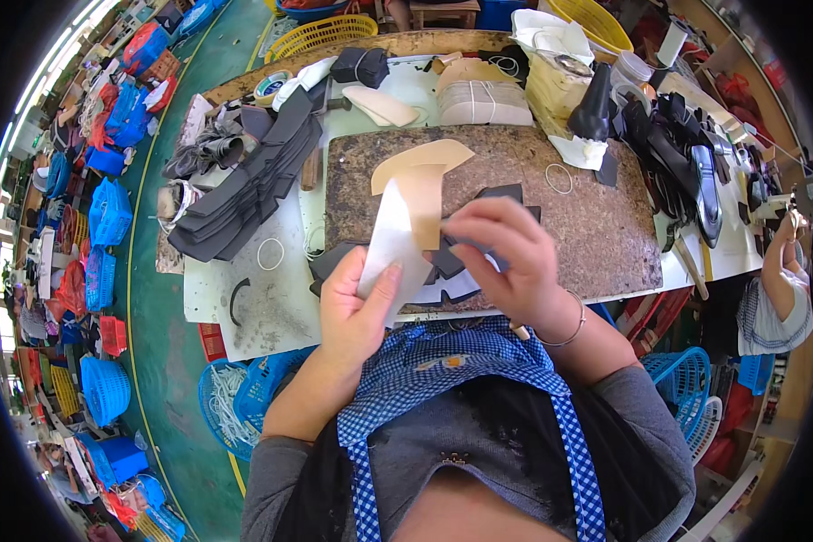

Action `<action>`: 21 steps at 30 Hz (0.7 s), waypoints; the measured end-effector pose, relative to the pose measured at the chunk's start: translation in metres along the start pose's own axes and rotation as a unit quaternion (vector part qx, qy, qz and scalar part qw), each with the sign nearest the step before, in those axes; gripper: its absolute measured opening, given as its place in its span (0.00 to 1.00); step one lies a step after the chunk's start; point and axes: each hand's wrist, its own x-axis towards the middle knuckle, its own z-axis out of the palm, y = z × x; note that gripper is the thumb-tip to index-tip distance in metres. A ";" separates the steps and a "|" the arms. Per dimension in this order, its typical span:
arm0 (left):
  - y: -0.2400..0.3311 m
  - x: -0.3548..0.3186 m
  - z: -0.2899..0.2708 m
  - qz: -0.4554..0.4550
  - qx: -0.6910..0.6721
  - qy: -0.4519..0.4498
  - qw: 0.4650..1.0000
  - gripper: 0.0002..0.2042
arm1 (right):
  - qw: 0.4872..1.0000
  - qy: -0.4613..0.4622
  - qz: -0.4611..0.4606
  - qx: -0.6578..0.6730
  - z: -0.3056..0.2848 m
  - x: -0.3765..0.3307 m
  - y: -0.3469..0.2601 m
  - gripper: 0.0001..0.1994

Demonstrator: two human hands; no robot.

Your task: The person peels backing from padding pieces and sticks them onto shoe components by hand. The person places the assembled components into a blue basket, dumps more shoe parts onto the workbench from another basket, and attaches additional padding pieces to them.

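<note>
Workshop floor is green, blue and red plastic baskets (108,212) stacked far off my left side. Bench surface: mottled brown stone slab (551,217) directly beyond both hands. My left hand (357,303) pinches a white paper-backed tan leather piece (405,226), thumb on the white face. My right hand (506,257) is closed on its right edge and the dark cut pieces (443,262) under it. Stack of black strips (253,185) up-left of left hand; banded beige bundle (483,101) beyond right hand.
</note>
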 end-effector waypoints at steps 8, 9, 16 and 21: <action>0.002 0.006 0.006 0.218 0.345 -0.030 0.912 0.08 | 0.997 -0.001 -0.061 -0.057 0.022 -0.003 0.003 0.08; 0.002 0.007 0.005 0.287 0.439 -0.054 0.850 0.09 | 0.995 -0.006 -0.064 -0.072 0.021 -0.004 0.002 0.07; 0.022 0.007 -0.010 0.116 0.259 -0.236 0.929 0.07 | 0.937 0.084 0.292 0.175 -0.009 -0.027 0.035 0.03; 0.024 0.005 -0.036 -0.134 -0.179 -0.047 0.973 0.16 | 0.965 -0.099 0.225 -0.091 -0.105 -0.042 0.052 0.09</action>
